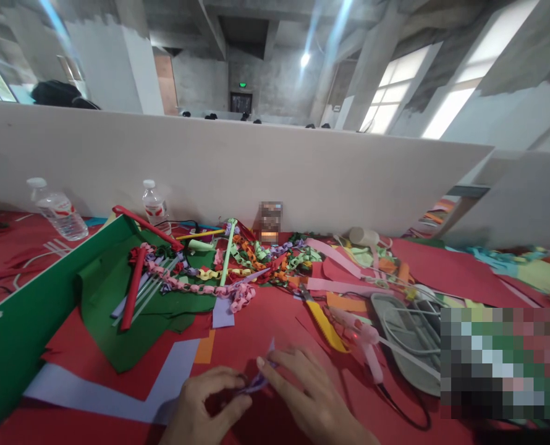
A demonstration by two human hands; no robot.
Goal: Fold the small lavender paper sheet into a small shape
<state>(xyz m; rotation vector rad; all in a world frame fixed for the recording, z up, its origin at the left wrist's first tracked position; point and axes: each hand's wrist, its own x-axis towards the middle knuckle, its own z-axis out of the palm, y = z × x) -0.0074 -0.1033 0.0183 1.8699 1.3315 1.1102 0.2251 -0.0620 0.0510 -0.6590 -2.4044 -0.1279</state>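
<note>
Low in the head view, a small piece of folded purple paper (260, 381) is between my two hands. My left hand (212, 402) pinches its left end between thumb and fingers. The fingertips of my right hand (308, 392) close on its right side, partly covering it. Beyond my hands lies a pink paper chain (201, 287) with a bunched end. A pink glue gun (368, 346) with a small red light rests to the right, beside a yellow utility knife (325, 324).
Purple paper strips (94, 392) and green paper (112, 334) lie left, beside a green board (34, 334). Two water bottles (64, 213) stand by the white partition (210, 161). A grey tray (409, 371) holds cables at right. One right-hand area is pixelated.
</note>
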